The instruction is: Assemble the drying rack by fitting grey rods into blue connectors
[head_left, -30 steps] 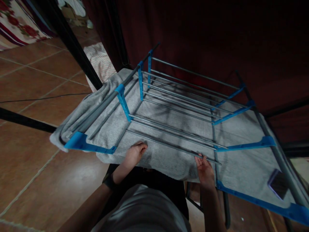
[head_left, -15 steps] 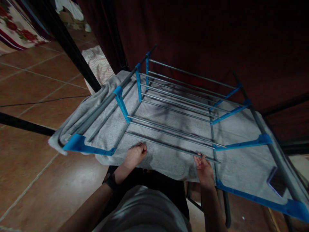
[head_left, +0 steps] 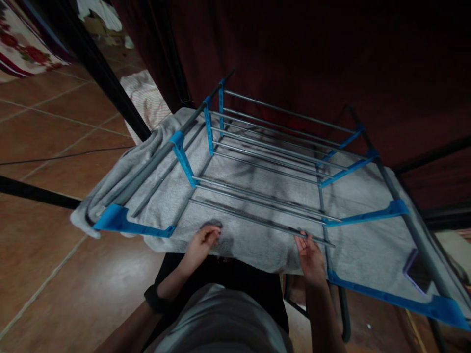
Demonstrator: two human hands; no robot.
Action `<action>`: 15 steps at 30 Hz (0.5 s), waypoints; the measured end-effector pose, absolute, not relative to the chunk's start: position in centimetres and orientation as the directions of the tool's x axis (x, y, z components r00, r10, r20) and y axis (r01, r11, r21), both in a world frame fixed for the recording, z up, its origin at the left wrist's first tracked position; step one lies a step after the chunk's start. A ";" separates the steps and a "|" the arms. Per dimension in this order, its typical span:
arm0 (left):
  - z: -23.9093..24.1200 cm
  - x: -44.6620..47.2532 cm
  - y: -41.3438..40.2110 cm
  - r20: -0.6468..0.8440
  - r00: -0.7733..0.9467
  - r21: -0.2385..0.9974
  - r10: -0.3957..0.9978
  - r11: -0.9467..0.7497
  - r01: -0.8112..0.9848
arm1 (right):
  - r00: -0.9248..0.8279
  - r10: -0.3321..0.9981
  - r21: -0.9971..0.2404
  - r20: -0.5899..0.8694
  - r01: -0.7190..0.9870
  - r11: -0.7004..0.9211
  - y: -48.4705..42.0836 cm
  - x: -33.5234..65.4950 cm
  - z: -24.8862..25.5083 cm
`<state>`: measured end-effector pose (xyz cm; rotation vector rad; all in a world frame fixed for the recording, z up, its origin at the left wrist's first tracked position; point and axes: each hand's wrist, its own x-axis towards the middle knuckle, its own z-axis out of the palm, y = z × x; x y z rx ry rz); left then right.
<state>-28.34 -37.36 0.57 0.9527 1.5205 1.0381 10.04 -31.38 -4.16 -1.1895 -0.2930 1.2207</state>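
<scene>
Left hand: the left hand (head_left: 204,240) is at the near side of a soft grey blanket (head_left: 257,250), fingers curled in toward the thumb; cannot tell whether anything sits between them
Left wrist: a dark wristband (head_left: 157,299) circles it
Right hand: the right hand (head_left: 309,252) has its fingers on a thin straight grey metal rod (head_left: 253,219), gripping it near its right end
Gripped rod: runs just beyond both hands, tilting down toward the right hand; its right end pokes out past those fingers, and the left hand is apart from it
Rack: a grey metal rack with blue plastic brackets (head_left: 184,159) stretches ahead of both hands, several more thin rods spanning it side to side
Thick tubes: a thick grey tube (head_left: 192,119) slants away beyond the left hand, another (head_left: 423,250) to the right of the right hand
Near corners: a flat blue plastic end piece (head_left: 114,218) is left of the left hand, its match (head_left: 397,299) right of the right hand
Phone: a dark rectangular phone with a purplish edge (head_left: 419,272) lies on the blanket, well right of the right hand
</scene>
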 end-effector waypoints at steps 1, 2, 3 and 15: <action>0.6 -28.5 -36.8 -0.364 -0.234 0.931 0.902 0.342 -0.129 | 0.393 0.830 -0.821 -0.395 -0.557 -0.127 -31.4 10.1 -4.2; 0.8 -28.8 -36.3 -0.420 -0.270 0.892 0.867 0.339 -0.299 | 0.398 0.828 -0.825 -0.394 -0.550 -0.128 -31.4 10.2 -4.3; 1.0 -29.1 -35.8 -0.461 -0.288 0.844 0.840 0.313 -0.437 | 0.404 0.825 -0.829 -0.395 -0.545 -0.130 -31.4 10.4 -4.5; 2.3 -30.3 -32.8 -0.449 -0.357 0.692 0.819 0.066 -0.719 | 0.382 0.802 -0.789 -0.460 -0.590 -0.172 -31.4 10.5 -4.7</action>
